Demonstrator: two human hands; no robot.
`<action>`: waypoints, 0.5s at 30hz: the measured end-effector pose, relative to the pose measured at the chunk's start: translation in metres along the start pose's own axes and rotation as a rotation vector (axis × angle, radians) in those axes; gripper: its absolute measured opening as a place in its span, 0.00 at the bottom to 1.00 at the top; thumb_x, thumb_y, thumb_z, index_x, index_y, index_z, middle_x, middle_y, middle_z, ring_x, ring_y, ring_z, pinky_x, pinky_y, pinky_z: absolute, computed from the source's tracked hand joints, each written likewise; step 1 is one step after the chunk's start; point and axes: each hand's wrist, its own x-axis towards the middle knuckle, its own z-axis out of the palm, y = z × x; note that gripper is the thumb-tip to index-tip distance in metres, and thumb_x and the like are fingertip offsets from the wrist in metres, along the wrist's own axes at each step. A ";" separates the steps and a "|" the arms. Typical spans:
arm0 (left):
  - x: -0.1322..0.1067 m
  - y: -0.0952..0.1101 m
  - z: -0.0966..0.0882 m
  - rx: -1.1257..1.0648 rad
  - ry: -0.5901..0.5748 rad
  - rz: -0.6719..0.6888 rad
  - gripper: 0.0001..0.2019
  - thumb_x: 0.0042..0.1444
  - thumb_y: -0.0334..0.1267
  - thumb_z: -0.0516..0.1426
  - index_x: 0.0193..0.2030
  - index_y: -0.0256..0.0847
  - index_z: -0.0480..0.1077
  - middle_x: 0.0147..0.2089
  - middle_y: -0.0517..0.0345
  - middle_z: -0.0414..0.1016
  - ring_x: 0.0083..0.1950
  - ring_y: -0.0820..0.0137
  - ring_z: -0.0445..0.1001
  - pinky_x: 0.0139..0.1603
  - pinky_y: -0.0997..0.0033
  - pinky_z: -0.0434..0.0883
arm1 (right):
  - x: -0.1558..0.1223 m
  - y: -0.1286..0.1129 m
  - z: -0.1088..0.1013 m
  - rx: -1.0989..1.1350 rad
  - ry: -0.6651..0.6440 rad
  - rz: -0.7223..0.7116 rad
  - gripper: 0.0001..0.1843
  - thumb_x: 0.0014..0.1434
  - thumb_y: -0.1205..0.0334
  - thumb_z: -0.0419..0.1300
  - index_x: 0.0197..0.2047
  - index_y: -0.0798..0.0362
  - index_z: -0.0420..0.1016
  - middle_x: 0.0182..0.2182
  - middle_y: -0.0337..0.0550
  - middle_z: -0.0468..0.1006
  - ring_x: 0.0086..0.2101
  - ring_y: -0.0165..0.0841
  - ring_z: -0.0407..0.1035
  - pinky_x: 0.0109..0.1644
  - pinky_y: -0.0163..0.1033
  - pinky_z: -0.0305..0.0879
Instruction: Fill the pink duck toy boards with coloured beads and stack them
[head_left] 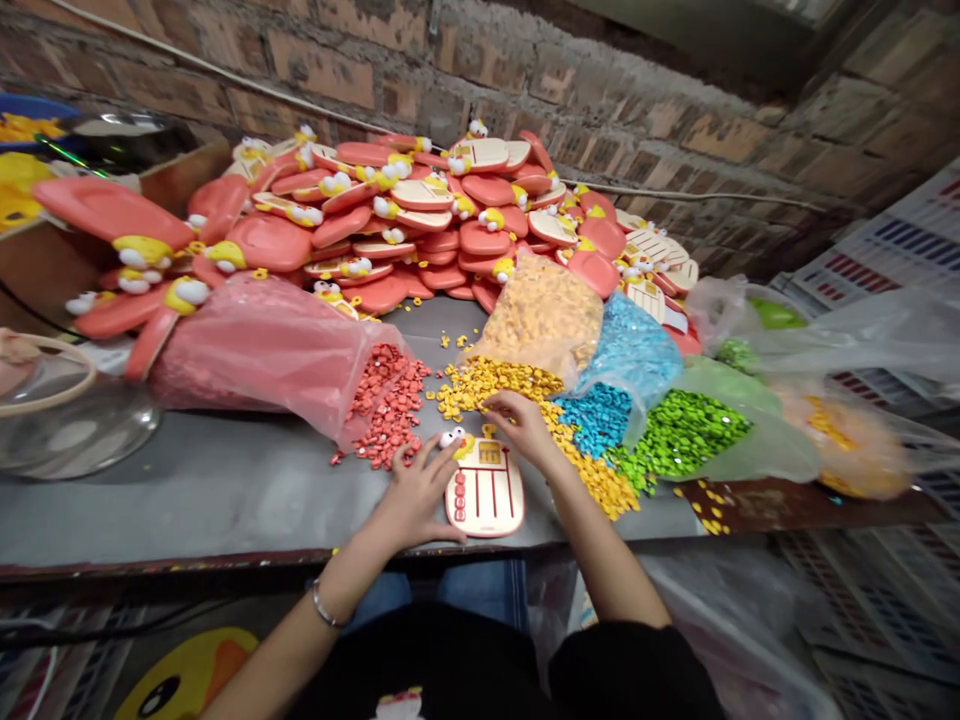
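A cream and red toy board [495, 495] with slotted lines, a yellow duck-like beak and bulging white eyes lies flat near the table's front edge. My left hand [416, 495] braces its left side, fingers at the top by the eyes and thumb at the lower corner. Red pieces sit in a column along the board's left. Above the top right of the board is my right hand [523, 425], its fingers curled together in a pinch beside the loose yellow pieces [499, 380]. Whatever those fingertips hold is too small to make out.
Red pieces [386, 400] spill from a pink bag [255, 345] on the left. Blue pieces [596, 420] and green pieces [686, 430] spread from bags on the right. Behind, a tall pile of similar boards [435, 215] leans toward the brick wall [450, 70]. A clear bowl [75, 430] stands far left.
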 end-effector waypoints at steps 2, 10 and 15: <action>0.000 0.000 0.000 -0.009 0.014 0.000 0.45 0.40 0.71 0.61 0.59 0.41 0.66 0.69 0.40 0.57 0.68 0.43 0.52 0.62 0.40 0.43 | -0.021 0.000 -0.012 0.113 0.110 0.030 0.07 0.61 0.62 0.59 0.41 0.52 0.76 0.41 0.47 0.75 0.41 0.35 0.72 0.41 0.39 0.69; 0.000 0.001 -0.002 -0.031 0.022 0.009 0.47 0.38 0.70 0.62 0.60 0.42 0.65 0.68 0.41 0.59 0.67 0.41 0.54 0.61 0.40 0.45 | -0.070 0.002 -0.004 -0.175 0.017 0.078 0.06 0.61 0.69 0.58 0.36 0.52 0.76 0.32 0.43 0.72 0.36 0.35 0.68 0.40 0.39 0.65; 0.001 0.003 -0.002 -0.034 0.046 -0.013 0.47 0.37 0.69 0.63 0.62 0.44 0.65 0.67 0.43 0.62 0.65 0.42 0.56 0.61 0.39 0.45 | -0.068 0.009 0.000 -0.293 -0.075 0.056 0.09 0.61 0.71 0.57 0.32 0.53 0.75 0.30 0.42 0.69 0.33 0.34 0.66 0.38 0.38 0.62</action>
